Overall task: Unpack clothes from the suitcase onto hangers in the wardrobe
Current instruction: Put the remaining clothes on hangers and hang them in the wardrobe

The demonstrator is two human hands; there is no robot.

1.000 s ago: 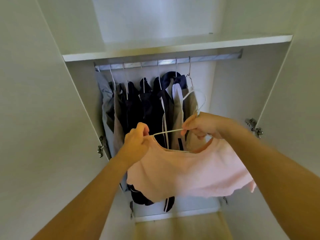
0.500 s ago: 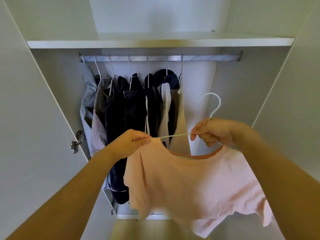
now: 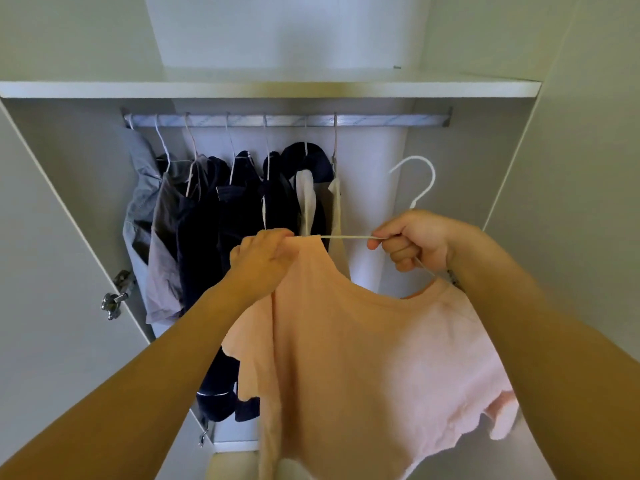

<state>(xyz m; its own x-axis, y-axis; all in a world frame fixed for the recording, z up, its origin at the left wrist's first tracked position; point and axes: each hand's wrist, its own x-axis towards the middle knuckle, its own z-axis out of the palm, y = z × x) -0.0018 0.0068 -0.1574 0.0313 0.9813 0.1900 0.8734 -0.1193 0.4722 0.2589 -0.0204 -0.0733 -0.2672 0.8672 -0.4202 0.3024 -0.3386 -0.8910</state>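
Note:
A pale pink T-shirt hangs in front of me on a white wire hanger, whose hook points up toward the rail. My left hand pinches the shirt's left shoulder at the hanger's end. My right hand grips the hanger where the hook meets its arms. The hanger's right arm runs under the shirt's collar. The metal rail crosses the wardrobe above, its right part bare.
Several dark, grey and beige garments hang on white hangers along the rail's left half. A white shelf lies above the rail. Open wardrobe doors flank both sides, with a metal hinge on the left.
The view has swung so the wardrobe sits more centred. Both hands lifted the hanger with the pink shirt a little, and the hook now stands clear to the right of the hung clothes.

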